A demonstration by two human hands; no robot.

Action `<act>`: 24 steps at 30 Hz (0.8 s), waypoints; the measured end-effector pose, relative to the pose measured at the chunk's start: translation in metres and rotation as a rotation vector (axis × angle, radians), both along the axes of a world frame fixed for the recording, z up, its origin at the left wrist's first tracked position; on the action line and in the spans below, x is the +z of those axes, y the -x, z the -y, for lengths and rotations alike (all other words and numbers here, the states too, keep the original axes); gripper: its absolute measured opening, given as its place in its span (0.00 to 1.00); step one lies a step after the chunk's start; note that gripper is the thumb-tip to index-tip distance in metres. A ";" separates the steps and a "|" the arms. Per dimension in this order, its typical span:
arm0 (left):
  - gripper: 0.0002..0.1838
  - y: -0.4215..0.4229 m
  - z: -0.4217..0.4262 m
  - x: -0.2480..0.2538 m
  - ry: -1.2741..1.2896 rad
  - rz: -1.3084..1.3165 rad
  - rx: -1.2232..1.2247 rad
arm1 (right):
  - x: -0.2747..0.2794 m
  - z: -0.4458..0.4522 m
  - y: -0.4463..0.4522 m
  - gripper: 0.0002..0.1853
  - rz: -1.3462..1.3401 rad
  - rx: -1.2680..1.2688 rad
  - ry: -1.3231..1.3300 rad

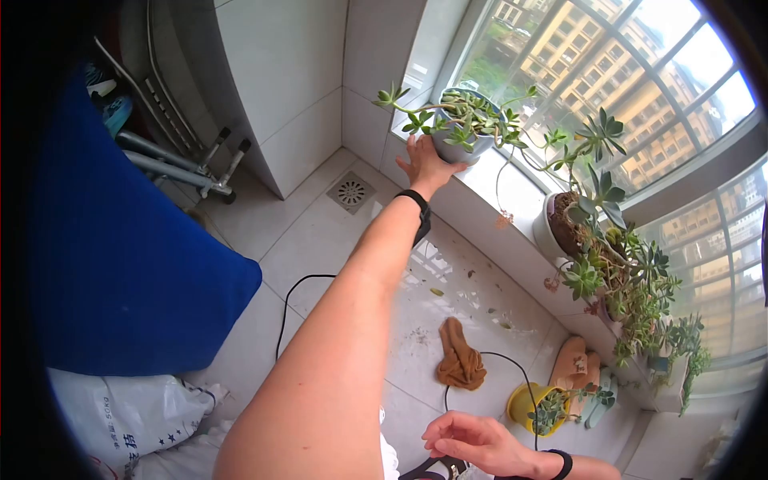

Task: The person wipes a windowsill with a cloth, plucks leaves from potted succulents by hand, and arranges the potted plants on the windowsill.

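My left hand [430, 166] reaches to the window sill and grips the lower side of a grey-blue flowerpot [472, 147], its fingers spread around it. A trailing succulent [468, 108] grows from this pot, some stems hanging over the rim. My right hand [480, 442] hovers low at the bottom right, open and holding nothing, fingers loosely bent and slightly apart. Near it are a yellow pot [524, 408] with a small succulent and a brown crumpled cloth [460, 356], perhaps a sock, on the floor.
More potted succulents [612, 240] stand along the sill [520, 196] beneath the barred window. Orange slippers [570, 364], a black cable [290, 296] and a floor drain [351, 192] are on wet-looking tiles. At left are a blue cover [144, 280], metal tubes [172, 166] and white sacks [132, 412].
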State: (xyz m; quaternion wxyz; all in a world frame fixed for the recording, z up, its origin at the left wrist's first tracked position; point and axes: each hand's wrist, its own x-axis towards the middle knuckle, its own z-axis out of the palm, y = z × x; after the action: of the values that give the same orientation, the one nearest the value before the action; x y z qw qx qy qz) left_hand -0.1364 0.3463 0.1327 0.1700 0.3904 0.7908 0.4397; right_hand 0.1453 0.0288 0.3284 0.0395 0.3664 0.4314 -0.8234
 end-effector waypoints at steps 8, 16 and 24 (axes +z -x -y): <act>0.48 0.022 -0.007 -0.011 0.054 -0.154 -0.115 | 0.023 -0.012 0.005 0.12 -0.038 0.117 -0.166; 0.44 0.004 0.007 0.015 0.086 -0.150 -0.056 | 0.058 0.003 0.003 0.10 -0.253 0.128 -0.496; 0.36 0.013 0.054 -0.042 0.237 0.370 -0.309 | 0.052 0.018 -0.019 0.10 -0.441 0.007 -0.619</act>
State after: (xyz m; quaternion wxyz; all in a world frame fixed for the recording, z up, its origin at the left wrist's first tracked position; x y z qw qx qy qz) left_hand -0.1498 0.2919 0.0906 0.4214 0.3969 0.7232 0.3768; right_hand 0.1643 0.0109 0.3806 -0.1641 0.1733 0.6592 -0.7131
